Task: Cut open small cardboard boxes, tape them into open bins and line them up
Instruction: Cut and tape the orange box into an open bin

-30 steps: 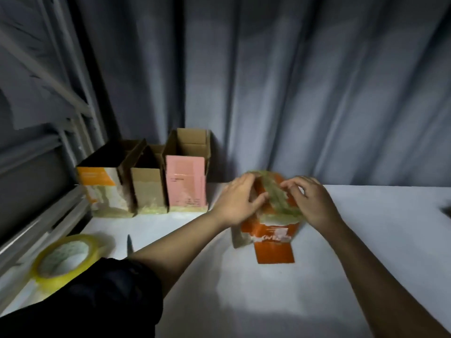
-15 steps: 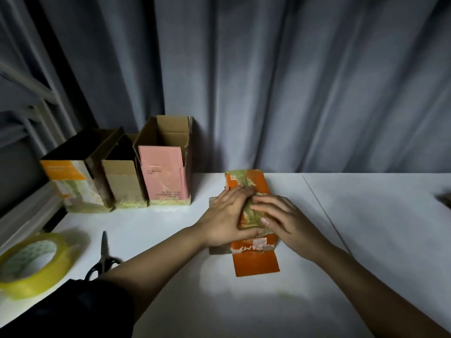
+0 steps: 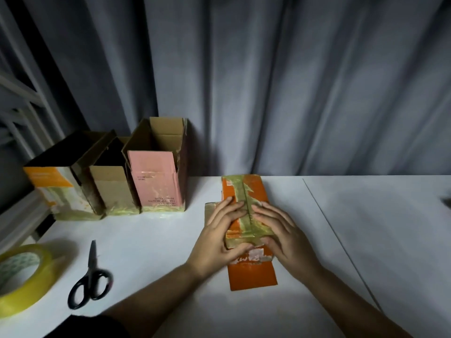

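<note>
Now the person is pressing tape down on an orange box [image 3: 246, 196] that is lying flat on the white table [image 3: 366, 240], a little right of the middle. The left hand [image 3: 217, 237] is lying on the left part of the box with fingers straight and spread, and its thumb is touching the near taped edge. The right hand [image 3: 280, 232] is resting on the right part in the same way, fingers flat and pointing toward the seam. Neither hand is gripping anything.

I judge this to be the taping step, where the yellowish tape along the middle seam is being smoothed. The next move probably calls for standing the box upright with its open side up and carrying it to the left, beside the pink box [image 3: 156, 181].

Three finished bins are standing in a row at the far left: an orange and white box [image 3: 56, 191], a plain brown box [image 3: 112, 189], then the pink one, each touching its neighbour. Scissors [image 3: 90, 276] are lying near the left, and a tape roll [image 3: 22, 276] is sitting at the left edge. A grey curtain [image 3: 292, 81] is hanging behind the table, and the room is looking dim.
</note>
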